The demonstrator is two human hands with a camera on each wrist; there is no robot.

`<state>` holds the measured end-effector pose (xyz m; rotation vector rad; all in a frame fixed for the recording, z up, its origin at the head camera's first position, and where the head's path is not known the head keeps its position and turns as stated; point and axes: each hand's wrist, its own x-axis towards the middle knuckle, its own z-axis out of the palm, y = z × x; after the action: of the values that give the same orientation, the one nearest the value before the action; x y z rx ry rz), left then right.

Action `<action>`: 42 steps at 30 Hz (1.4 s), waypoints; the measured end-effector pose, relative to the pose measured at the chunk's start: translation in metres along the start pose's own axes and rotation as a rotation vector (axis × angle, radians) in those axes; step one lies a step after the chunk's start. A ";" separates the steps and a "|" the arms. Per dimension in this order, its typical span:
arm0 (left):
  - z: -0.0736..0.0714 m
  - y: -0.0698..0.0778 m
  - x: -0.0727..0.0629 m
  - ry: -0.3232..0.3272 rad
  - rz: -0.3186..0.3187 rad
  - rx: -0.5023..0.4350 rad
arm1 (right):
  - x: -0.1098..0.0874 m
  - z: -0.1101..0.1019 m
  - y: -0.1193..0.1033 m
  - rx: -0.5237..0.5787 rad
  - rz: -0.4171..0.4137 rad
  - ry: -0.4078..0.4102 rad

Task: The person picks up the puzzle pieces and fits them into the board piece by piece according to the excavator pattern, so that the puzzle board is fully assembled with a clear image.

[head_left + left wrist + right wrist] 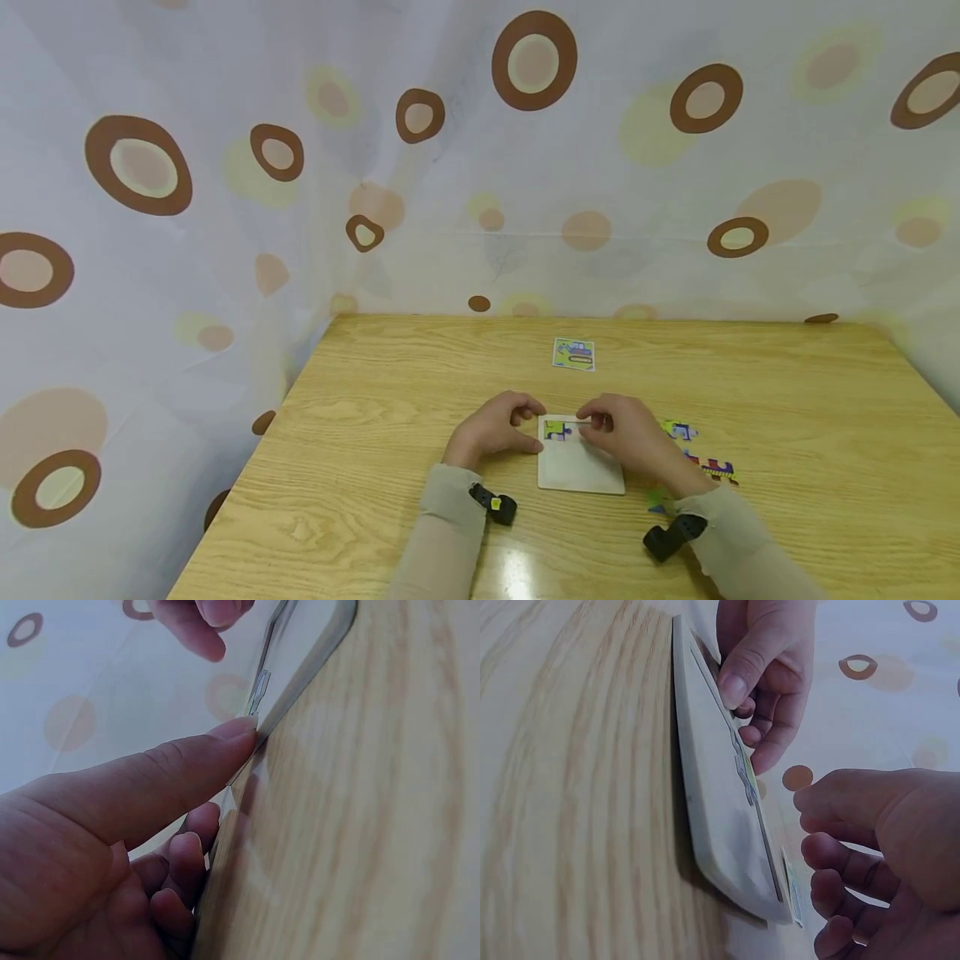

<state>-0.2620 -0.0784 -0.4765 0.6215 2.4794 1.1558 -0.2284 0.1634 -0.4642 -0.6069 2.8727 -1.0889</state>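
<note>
A white puzzle tray (581,471) lies on the table between the two hands. In its upper left corner sits a yellow-green and purple jigsaw piece (555,430). My left hand (498,427) grips the tray's left side, thumb against the near part of that edge and fingers by the top corner; the left wrist view shows the thumb (180,769) touching the rim. Over the tray's upper right part is my right hand (626,433). Its fingers (855,862) are loosely bent and apart from the tray in the right wrist view, with nothing seen between them.
Behind the tray lies a picture card (573,354) showing a digger-like vehicle. Several loose jigsaw pieces (717,468) lie to the right, some partly covered by the right arm. A spotted curtain (480,167) borders the wooden table (360,467).
</note>
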 end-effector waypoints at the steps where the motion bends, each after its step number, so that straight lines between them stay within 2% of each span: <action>1: 0.000 0.000 0.000 0.001 -0.002 -0.001 | -0.001 -0.002 0.001 -0.002 0.002 0.003; 11: 0.000 0.002 -0.001 0.005 -0.004 -0.034 | -0.016 -0.018 0.011 0.017 0.014 0.029; 21: 0.001 0.004 -0.003 0.011 -0.015 -0.050 | -0.029 -0.037 0.025 -0.065 -0.021 0.054; 30: 0.001 0.003 -0.002 0.007 -0.015 -0.035 | -0.039 -0.048 0.033 -0.071 -0.020 0.072; 34: 0.001 0.002 -0.002 0.007 -0.023 -0.031 | -0.036 -0.044 0.032 -0.069 -0.047 0.051; 42: 0.002 0.001 0.000 0.004 -0.022 -0.012 | -0.016 -0.014 0.014 -0.035 -0.050 -0.036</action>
<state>-0.2610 -0.0767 -0.4767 0.5877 2.4749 1.1644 -0.2212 0.1877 -0.4648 -0.6962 2.8666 -1.0241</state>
